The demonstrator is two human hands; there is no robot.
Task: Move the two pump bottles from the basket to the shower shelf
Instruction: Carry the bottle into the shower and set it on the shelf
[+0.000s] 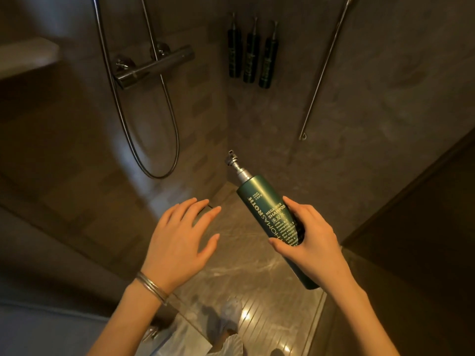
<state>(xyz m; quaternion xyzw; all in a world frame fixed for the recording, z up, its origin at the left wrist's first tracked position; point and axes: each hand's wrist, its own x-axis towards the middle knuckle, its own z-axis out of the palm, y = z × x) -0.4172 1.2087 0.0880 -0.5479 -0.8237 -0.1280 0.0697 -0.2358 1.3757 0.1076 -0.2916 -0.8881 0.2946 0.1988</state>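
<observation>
Dim warm light shows grey stone walls (372, 86), a chrome mixer (154, 66), 3 wall-mounted dark bottles (251, 57) and glossy marble floor (244, 265).

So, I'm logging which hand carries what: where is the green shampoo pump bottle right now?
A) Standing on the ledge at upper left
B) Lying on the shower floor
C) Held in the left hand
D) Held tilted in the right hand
D: the right hand is curled round the green shampoo bottle, which tilts in the air with its pump pointing up and left, while the left hand is spread and holds nothing.
</observation>
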